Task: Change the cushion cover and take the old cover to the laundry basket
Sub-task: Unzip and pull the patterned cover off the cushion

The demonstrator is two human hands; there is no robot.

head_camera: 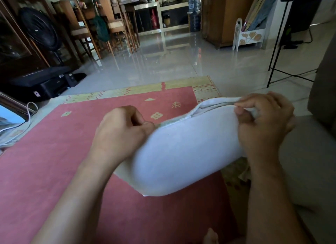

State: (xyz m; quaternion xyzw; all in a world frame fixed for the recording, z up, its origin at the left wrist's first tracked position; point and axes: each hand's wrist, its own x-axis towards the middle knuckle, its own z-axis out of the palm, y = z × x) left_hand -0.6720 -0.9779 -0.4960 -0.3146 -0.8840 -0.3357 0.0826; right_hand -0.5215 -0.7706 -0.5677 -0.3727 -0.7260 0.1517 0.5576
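Forearms, two, bare, entering from the lower edge and meeting at the cushion.

Cushion (181,153): plump, in a white cover, held in the air above the rug. It is tilted, with the right end higher. Its lower left corner hangs as a flat point.

Open edge (214,105): runs along the cushion's top, lips parted, with a pale inner layer showing in the gap.

Left hand (123,133): at the cushion's left end, fingers curled, thumb and fingertips pinching the end of the open edge.

Right hand (263,127): at the cushion's right end, fingers hooked over the top edge, thumb pressed on the near face, gripping the cover fabric.

Rug (54,153): red field with a yellow patterned border, directly below the cushion. Its far edge lies just beyond the cushion.

Sofa seat (309,153): grey, just right of the cushion.

Tiled floor (181,62): glossy, beyond the cushion. A wide stretch runs from the rug's far edge to the furniture at the back.

Metal stand (276,53): black, thin legs, beyond and right of the cushion.

Printer (41,84): black, well left of the cushion, off the rug's far left corner.

Lit screen (9,116): well left of the cushion at the frame edge, a white cable (31,109) beside it.

Standing fan (38,25) and dining chairs (116,25): far beyond the cushion, left.

Wooden cabinet (223,16) and white rack (249,36): far beyond the cushion, right.
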